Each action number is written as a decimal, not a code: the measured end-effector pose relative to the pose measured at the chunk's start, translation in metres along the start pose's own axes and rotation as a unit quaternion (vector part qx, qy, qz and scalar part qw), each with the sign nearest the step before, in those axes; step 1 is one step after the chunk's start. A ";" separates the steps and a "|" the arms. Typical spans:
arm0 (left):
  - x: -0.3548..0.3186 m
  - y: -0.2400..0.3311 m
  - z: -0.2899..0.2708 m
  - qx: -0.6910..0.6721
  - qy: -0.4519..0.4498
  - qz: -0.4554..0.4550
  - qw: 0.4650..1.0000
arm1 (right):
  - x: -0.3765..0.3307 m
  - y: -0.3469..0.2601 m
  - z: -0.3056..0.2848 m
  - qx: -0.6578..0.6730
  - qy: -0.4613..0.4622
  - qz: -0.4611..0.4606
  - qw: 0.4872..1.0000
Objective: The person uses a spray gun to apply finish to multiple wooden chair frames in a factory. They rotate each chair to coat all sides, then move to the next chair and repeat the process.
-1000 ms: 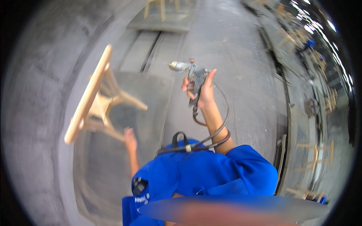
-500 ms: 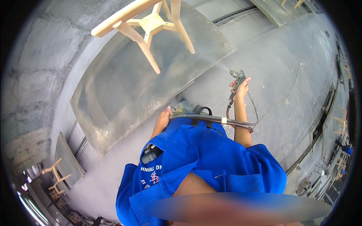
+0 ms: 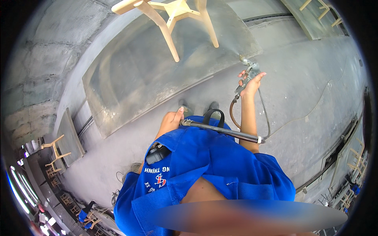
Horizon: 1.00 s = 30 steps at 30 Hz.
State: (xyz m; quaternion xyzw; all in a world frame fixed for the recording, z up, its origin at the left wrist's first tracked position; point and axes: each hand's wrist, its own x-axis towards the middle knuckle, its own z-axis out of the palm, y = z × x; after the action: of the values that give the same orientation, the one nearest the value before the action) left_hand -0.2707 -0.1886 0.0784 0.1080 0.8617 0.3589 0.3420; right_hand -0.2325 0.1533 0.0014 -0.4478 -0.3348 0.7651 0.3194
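My right hand (image 3: 252, 85) is wrapped around a metal spray gun (image 3: 249, 71), whose nozzle points up and left and gives off a faint mist. A brown hose (image 3: 233, 112) runs down from the gun's grip. Closed at my waist, my left hand (image 3: 171, 121) grips the near end of a dark thick hose (image 3: 220, 129) that stretches across my front to the right; its fingers are partly hidden. Beyond the gun, at the top, stands a pale wooden chair frame (image 3: 173, 33), with legs and crossed stretchers showing and its upper part cut off.
A large grey panel (image 3: 130, 90) lies beneath the chair frame. A thin hose (image 3: 311, 114) trails over the dusty floor on the right. Other wooden chairs (image 3: 57, 151) stand at lower left, with more along the right edge. A block wall (image 3: 47, 63) rises on the left.
The view has shifted, so the chair frame sits higher and farther right. The spray gun has moved up slightly in my right hand's grip, and its mist looks thinner. My feet now show.
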 end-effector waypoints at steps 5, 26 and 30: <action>-0.007 -0.024 -0.010 -0.046 0.020 -0.016 0.999 | -0.008 0.012 0.006 0.019 -0.052 0.020 0.998; -0.016 -0.112 -0.116 -0.148 0.029 -0.059 0.987 | -0.051 0.136 0.101 -0.018 -0.047 0.096 0.994; 0.006 -0.123 -0.135 -0.142 -0.052 -0.015 0.988 | -0.093 0.088 0.114 0.072 -0.138 0.023 0.988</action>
State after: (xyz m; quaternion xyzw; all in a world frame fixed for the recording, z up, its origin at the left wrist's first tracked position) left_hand -0.3575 -0.3480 0.0584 0.0636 0.7845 0.4662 0.4039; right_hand -0.3146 0.0040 0.0173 -0.3215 -0.3097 0.8485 0.2842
